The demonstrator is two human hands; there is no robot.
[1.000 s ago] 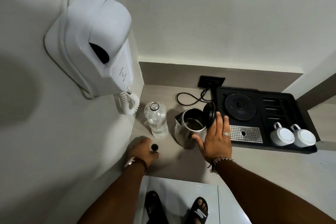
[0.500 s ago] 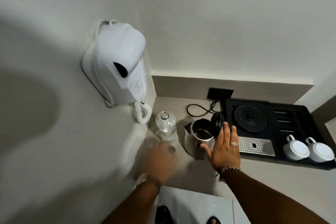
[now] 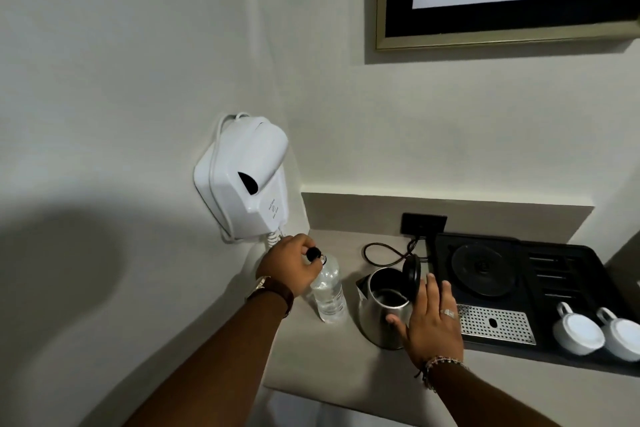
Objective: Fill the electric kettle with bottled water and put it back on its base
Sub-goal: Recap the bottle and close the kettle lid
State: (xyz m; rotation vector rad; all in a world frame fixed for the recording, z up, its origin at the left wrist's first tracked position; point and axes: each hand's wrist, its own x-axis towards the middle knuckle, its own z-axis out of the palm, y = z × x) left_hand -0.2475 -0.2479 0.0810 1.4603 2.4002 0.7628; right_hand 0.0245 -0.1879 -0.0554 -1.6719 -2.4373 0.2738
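Observation:
A steel electric kettle stands on the counter with its black lid flipped up. My right hand rests against the kettle's right side, fingers spread, thumb on its wall. To its left a clear water bottle stands upright with some water in it. My left hand holds the small black cap in its fingertips right at the bottle's mouth. The round kettle base sits bare on the black tray to the right.
Two white cups lie upside down at the tray's right end, beside a metal drip grate. A black cord runs to a wall socket. A white wall hair dryer hangs just left of the bottle.
My left hand lifted the black cap from the counter up to the bottle's mouth. The right hand stayed on the kettle. The camera tilted upward.

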